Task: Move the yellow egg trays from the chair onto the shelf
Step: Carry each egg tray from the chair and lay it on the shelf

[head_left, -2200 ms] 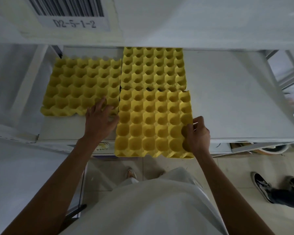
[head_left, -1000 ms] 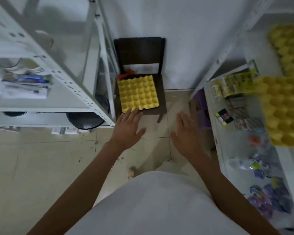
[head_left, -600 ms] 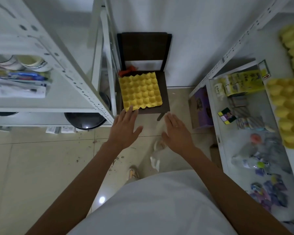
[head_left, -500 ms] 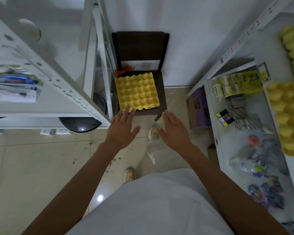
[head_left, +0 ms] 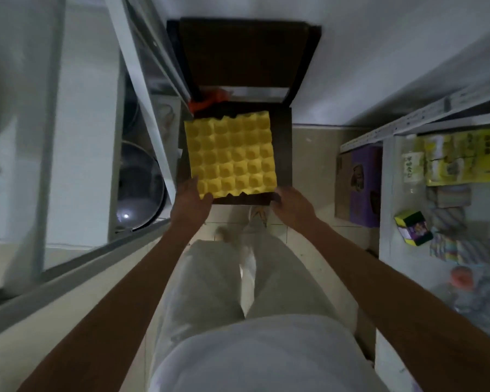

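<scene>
At the far left stands a white metal rack [head_left: 142, 89], blurred, with a dark round pan [head_left: 140, 188] on the floor beneath it; no trays show on it. Next, the left hand [head_left: 191, 203] has reached the near left corner of the yellow egg tray [head_left: 231, 154]. Its fingers lie on or just over that corner, curled only loosely, and I cannot tell whether this grip has closed on the tray or merely touches it.

The tray lies flat on the seat of the dark wooden chair [head_left: 284, 142], which backs against the wall. It may be one tray or a nested stack; the view does not settle that. An orange scrap [head_left: 208, 100] sits behind it at the seat's back edge.

The right hand [head_left: 290, 203] is at the seat's front edge, just beside the tray's near right corner, fingers bent downward, holding nothing that I can see.

At the right is a white shelf unit [head_left: 391, 154] with yellow packets, a purple box and small goods; no egg tray shows on what is visible of it here.

By my reading, the pickup is only beginning: this tray remains to be gripped, lifted and carried to the shelf, and how many were already moved cannot be judged.
</scene>
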Demonstrator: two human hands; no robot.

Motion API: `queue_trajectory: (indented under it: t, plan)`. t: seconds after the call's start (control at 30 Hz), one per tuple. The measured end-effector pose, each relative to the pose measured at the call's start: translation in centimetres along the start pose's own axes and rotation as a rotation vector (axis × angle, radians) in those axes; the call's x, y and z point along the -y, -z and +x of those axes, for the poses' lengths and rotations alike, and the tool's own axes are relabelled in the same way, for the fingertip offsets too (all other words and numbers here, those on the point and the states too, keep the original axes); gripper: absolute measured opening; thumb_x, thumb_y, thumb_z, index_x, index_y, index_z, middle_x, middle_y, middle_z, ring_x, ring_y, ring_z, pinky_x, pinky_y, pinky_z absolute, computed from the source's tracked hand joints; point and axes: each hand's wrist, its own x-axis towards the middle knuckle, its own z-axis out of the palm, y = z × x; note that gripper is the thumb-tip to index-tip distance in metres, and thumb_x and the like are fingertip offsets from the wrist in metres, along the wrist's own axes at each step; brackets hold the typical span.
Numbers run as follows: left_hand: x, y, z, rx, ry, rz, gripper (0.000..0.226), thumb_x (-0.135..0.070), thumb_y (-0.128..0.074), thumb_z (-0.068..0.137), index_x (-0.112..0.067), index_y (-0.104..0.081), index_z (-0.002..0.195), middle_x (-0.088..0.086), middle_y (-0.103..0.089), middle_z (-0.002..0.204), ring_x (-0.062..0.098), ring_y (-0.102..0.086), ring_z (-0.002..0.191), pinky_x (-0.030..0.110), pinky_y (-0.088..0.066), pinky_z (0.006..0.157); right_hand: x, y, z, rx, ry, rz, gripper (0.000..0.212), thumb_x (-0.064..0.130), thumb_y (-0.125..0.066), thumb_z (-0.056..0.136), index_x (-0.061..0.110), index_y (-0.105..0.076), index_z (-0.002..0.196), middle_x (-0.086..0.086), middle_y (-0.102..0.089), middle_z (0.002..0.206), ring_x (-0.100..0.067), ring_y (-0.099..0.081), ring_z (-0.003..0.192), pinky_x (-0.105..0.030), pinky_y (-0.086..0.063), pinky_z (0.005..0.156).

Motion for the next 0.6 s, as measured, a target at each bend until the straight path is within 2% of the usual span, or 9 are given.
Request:
queue_trajectory:
  t: [0.03,0.1,0.13,0.2,0.3,0.4,0.47,0.53,0.6]
  plan:
    - [0.1,-1.0,1.9,-0.007,0.107,-0.132,0.051,-0.025,-0.054,0.099,-0.012,-0.048,0.148,0.016,-0.055,0.143,0.038,-0.055,0.129,0.049,-0.049,0.103,-0.2,0.0,2.2,0.015,-0.033,0.026,0.032,0.027,-0.051,0.094,0.010,-0.065,0.117,-0.014,-0.065,0.113,-0.033,-0.065,0.109,-0.036,-0.050,0.080]
    - [0.7,-3.1,5.2,-0.060,0.275,-0.307,0.050,-0.022,-0.057,0.094,-0.012,-0.052,0.143,0.018,-0.061,0.134,0.040,-0.059,0.122,0.047,-0.051,0.101,-1.0,-0.2,6.5,-0.014,-0.096,0.112,0.033,0.029,-0.054,0.093,0.012,-0.067,0.118,-0.015,-0.068,0.111,-0.035,-0.066,0.106,-0.038,-0.052,0.081]
    - [1.2,-4.2,6.8,-0.091,0.305,-0.291,0.055,-0.021,-0.059,0.092,-0.013,-0.050,0.146,0.018,-0.059,0.135,0.039,-0.057,0.123,0.046,-0.050,0.102,-1.5,-0.4,8.6,-0.046,-0.128,0.141,0.035,0.029,-0.056,0.094,0.012,-0.067,0.122,-0.015,-0.069,0.114,-0.035,-0.066,0.108,-0.038,-0.052,0.083]
    - [2.8,-5.9,9.8,-0.135,0.287,-0.138,0.064,-0.018,-0.059,0.090,-0.013,-0.043,0.151,0.016,-0.053,0.142,0.037,-0.052,0.128,0.039,-0.045,0.099,-2.3,-1.3,12.6,-0.134,-0.187,0.184,0.032,0.030,-0.059,0.094,0.009,-0.070,0.116,-0.016,-0.070,0.112,-0.036,-0.067,0.106,-0.035,-0.050,0.078]
    - [4.8,-7.6,14.2,-0.148,0.260,-0.022,0.063,-0.015,-0.055,0.092,-0.010,-0.040,0.153,0.016,-0.050,0.146,0.035,-0.050,0.132,0.041,-0.046,0.103,-2.4,-3.0,17.4,-0.261,-0.261,0.221,0.032,0.030,-0.058,0.093,0.007,-0.071,0.111,-0.020,-0.070,0.113,-0.038,-0.067,0.107,-0.039,-0.053,0.080]
    - [5.8,-8.6,17.4,-0.300,0.409,-0.158,0.042,-0.013,-0.053,0.090,-0.009,-0.057,0.132,0.014,-0.064,0.129,0.035,-0.061,0.118,0.047,-0.051,0.094,-2.3,-4.5,20.1,-0.351,-0.276,0.259,0.025,0.029,-0.059,0.089,0.017,-0.072,0.107,-0.005,-0.074,0.106,-0.025,-0.070,0.103,-0.032,-0.053,0.078]
    - [5.9,-9.0,18.5,-0.369,0.476,-0.206,0.027,-0.010,-0.052,0.085,-0.019,-0.063,0.108,0.006,-0.070,0.116,0.030,-0.066,0.108,0.039,-0.051,0.083,-2.2,-5.1,20.6,-0.422,-0.268,0.292,0.025,0.026,-0.061,0.086,0.020,-0.069,0.109,0.003,-0.071,0.105,-0.016,-0.067,0.098,-0.027,-0.049,0.073]
    - [5.9,-9.4,18.8,-0.388,0.486,-0.210,0.028,-0.005,-0.049,0.082,-0.030,-0.057,0.092,0.001,-0.071,0.109,0.025,-0.068,0.100,0.034,-0.049,0.076,-2.4,-5.4,20.6,-0.469,-0.247,0.269,0.026,0.023,-0.061,0.084,0.019,-0.065,0.110,0.007,-0.065,0.106,-0.011,-0.061,0.091,-0.025,-0.042,0.069]
    - [6.0,-9.3,18.9,-0.402,0.498,-0.193,0.030,-0.003,-0.043,0.084,-0.031,-0.053,0.088,0.000,-0.070,0.106,0.023,-0.066,0.095,0.036,-0.052,0.077,-2.3,-5.4,20.8,-0.496,-0.260,0.242,0.025,0.022,-0.060,0.084,0.020,-0.062,0.108,0.010,-0.061,0.102,-0.007,-0.055,0.086,-0.026,-0.040,0.068]
